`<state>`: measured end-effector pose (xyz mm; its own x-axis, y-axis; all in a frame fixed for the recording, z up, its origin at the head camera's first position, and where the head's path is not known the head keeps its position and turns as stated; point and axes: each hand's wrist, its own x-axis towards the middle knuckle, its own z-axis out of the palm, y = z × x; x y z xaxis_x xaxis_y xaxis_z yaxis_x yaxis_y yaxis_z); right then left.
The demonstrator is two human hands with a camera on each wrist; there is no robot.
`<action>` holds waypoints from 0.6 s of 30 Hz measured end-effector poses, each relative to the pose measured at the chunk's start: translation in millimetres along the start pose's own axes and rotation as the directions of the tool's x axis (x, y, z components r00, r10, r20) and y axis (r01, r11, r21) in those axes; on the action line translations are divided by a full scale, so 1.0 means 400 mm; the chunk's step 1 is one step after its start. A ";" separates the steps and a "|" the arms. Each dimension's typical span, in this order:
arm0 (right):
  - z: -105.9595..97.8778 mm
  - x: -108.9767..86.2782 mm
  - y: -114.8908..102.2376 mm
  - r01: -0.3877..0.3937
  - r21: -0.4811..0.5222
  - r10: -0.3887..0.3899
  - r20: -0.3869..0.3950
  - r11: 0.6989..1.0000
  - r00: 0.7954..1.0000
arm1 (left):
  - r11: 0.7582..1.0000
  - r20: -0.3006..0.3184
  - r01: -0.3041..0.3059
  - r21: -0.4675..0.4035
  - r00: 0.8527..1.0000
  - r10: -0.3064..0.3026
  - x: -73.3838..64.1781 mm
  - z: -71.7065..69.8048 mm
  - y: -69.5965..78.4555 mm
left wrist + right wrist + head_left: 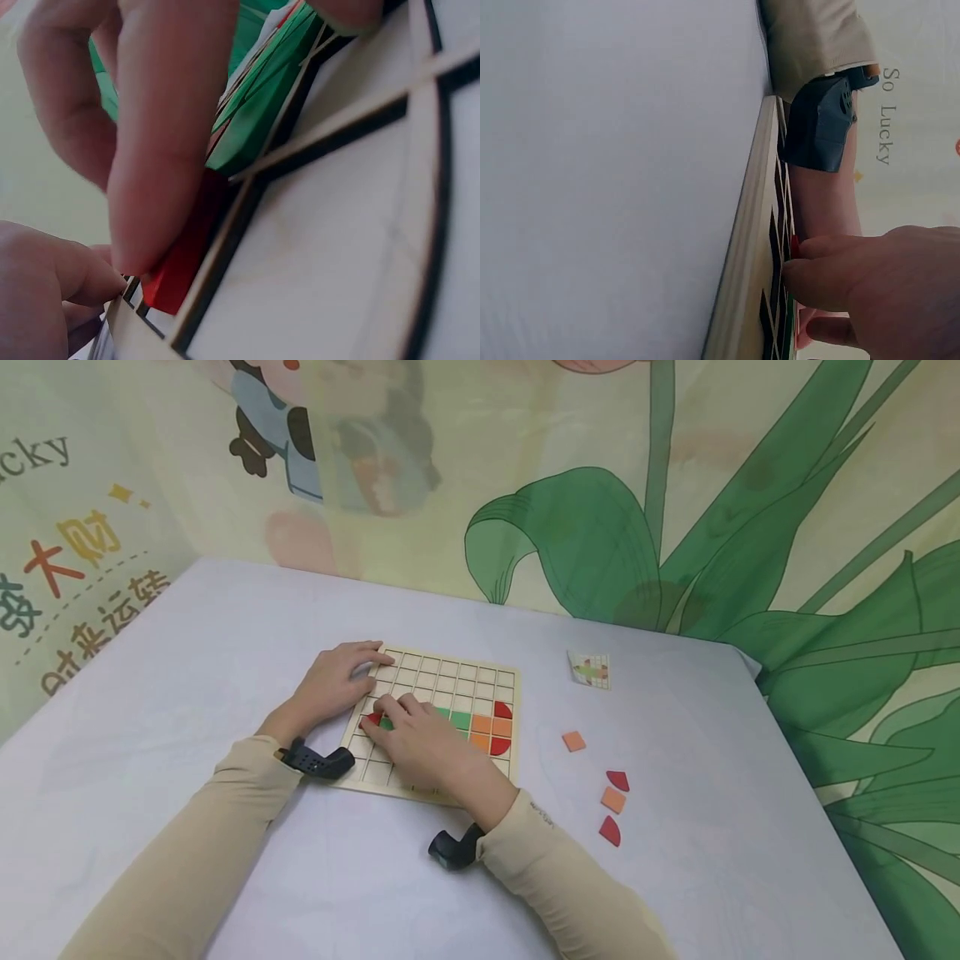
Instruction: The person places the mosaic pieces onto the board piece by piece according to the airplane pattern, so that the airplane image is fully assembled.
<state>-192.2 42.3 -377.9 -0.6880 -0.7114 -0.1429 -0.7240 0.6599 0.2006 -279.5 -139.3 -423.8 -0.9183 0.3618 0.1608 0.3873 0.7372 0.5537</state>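
Observation:
A wooden grid board (516,692) lies on the white table. My left hand (333,677) rests along its left edge, fingers stretched over the upper left corner. My right hand (431,743) reaches across the grid and pinches a red quarter-circle piece (180,274) at the left end of a row, its thumb partly covering it. Beside that piece, a green piece (259,124) sits in the grid. Farther right along the row are green squares (461,719), orange squares (502,727) and red quarter-circles (500,747). The right hand hides part of this pattern.
Right of the board lie loose orange squares (573,741) and red quarter-circles (611,831). A small pattern card (590,670) lies toward the back. Black wrist cameras (318,762) are on both wrists. A printed curtain (420,543) hangs behind the table.

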 end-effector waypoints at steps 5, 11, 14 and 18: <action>-0.003 -0.005 -0.010 0.004 -0.028 -0.004 -0.001 1.000 1.000 | 1.000 -0.006 -0.006 0.009 1.000 0.006 0.002 0.002 0.001; 0.000 -0.001 -0.025 0.021 0.000 -0.021 -0.065 1.000 0.998 | 1.000 -0.010 -0.013 0.012 1.000 0.014 0.003 -0.002 0.003; 0.000 0.006 -0.030 0.034 0.005 -0.034 -0.088 0.999 0.996 | 1.000 -0.013 -0.021 0.006 1.000 0.021 0.003 -0.003 0.002; -0.010 0.010 -0.037 0.031 0.050 -0.029 -0.045 0.998 0.999 | 1.000 -0.019 -0.026 0.002 0.999 0.026 0.004 -0.002 0.000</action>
<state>-183.9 28.8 -377.5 -0.6639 -0.7405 -0.1048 -0.7467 0.6485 0.1478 -281.1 -139.1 -422.9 -0.9092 0.3700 0.1909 0.4114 0.7285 0.5477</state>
